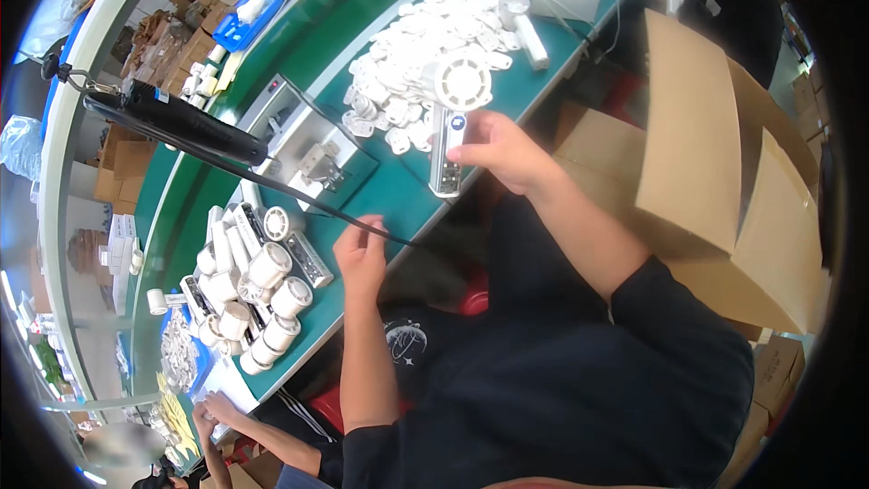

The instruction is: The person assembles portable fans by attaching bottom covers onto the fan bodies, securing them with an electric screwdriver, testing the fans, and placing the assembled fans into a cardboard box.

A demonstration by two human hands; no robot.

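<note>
My right hand [503, 152] grips a white handheld device [450, 145] by its handle. The device has a round, slotted head [463, 83] at the top. Its handle is open on one face and bares dark inner parts. Over the bench edge, my left hand [360, 255] is closed with fingertips pressed together; whatever it may hold is too small to make out. A black cable [308, 199] passes right by those fingers. To its left lies a pile of similar white devices [249, 294], some with exposed circuit boards.
A heap of flat white plastic parts [398, 63] covers the bench beyond my right hand. Between the piles stands a metal fixture [312, 149]. A black electric screwdriver [195, 122] hangs at left. Open cardboard box [692, 136] stands at right. A co-worker's hands [213, 409] are at lower left.
</note>
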